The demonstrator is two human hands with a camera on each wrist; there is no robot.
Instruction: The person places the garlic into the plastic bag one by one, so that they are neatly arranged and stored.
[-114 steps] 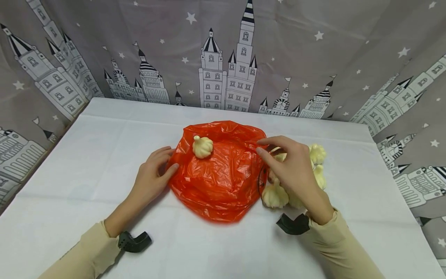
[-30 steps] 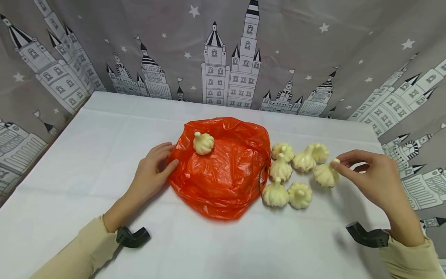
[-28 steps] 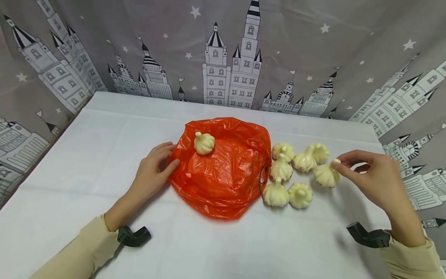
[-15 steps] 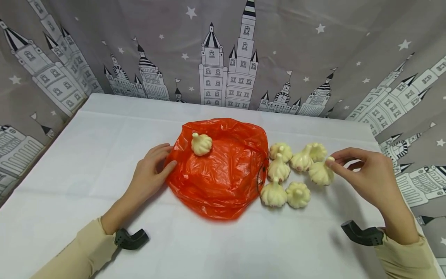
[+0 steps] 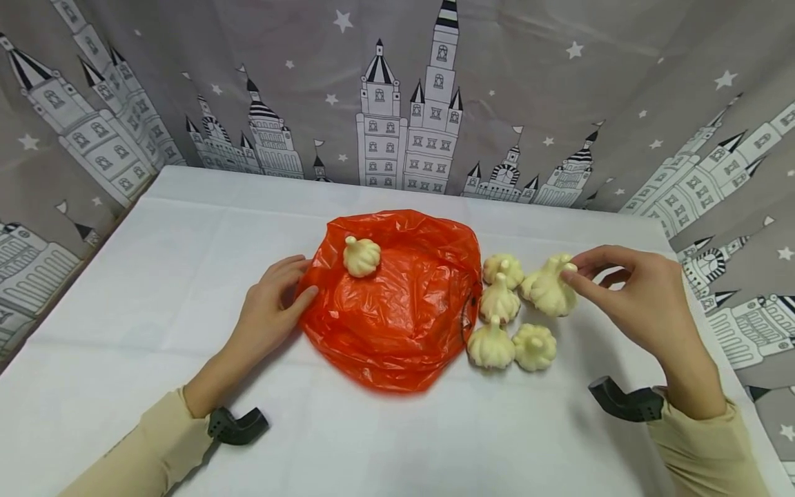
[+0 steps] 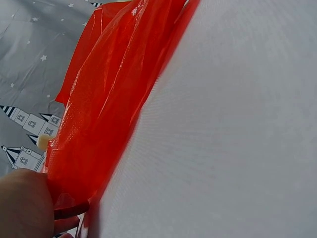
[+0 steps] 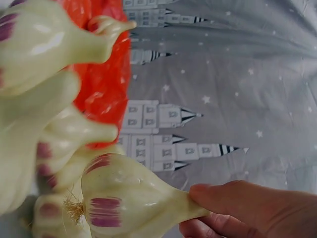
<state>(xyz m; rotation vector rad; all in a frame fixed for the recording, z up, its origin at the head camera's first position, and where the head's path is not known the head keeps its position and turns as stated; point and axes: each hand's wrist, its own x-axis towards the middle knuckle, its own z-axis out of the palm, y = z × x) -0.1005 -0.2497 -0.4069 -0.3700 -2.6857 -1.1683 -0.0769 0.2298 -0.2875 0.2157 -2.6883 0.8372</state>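
My right hand (image 5: pixel 642 293) pinches a cream garlic bulb (image 5: pixel 553 293) by its stem, thumb against fingertips. In the right wrist view the held bulb (image 7: pixel 131 201) shows purple streaks and a tuft of roots. It overlaps other bulbs behind it in the head view. My left hand (image 5: pixel 267 300) grips the left side of a red plastic bag (image 5: pixel 391 310), thumb at the rim. The left wrist view shows fingers curled at the side of the bag (image 6: pixel 99 134). One garlic bulb (image 5: pixel 361 257) lies on the upper left part of the bag.
Several garlic bulbs sit right of the bag, among them a front bulb (image 5: pixel 491 347) and one beside it (image 5: pixel 535 348). They stand on a white-covered table (image 5: pixel 373 445). A grey curtain (image 5: pixel 286 41) printed with castles hangs behind.
My right hand left the bag's right edge and took a garlic bulb at the far right. Since then it has carried the bulb left and slightly back. The left hand stays at the bag.
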